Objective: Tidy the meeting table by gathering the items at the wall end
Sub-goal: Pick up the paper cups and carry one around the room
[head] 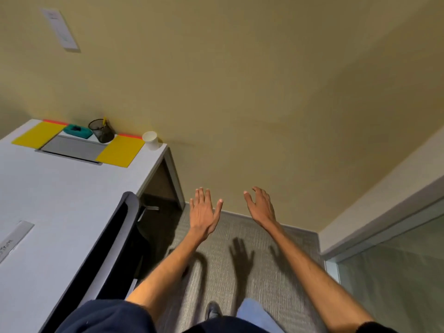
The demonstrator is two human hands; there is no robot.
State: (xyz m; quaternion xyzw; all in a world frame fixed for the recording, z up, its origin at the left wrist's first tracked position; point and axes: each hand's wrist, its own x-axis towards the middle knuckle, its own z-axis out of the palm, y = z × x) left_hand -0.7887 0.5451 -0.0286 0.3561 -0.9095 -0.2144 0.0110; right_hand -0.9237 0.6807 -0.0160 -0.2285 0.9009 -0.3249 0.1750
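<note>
The white meeting table (60,188) fills the left side and ends at the tan wall. Along that wall end lie two yellow sheets (38,135) (120,150), a teal box (78,131), a black mesh pen cup (101,131) and a white paper cup (150,140). My left hand (203,212) and my right hand (260,205) are stretched out over the carpet to the right of the table, both with fingers spread and nothing in them. Neither hand touches the table.
A black office chair (115,239) is pushed against the table's right edge, just left of my left arm. A grey cable hatch (72,147) sits between the yellow sheets. Grey carpet (240,272) lies below my hands. A glass partition (396,272) stands at the right.
</note>
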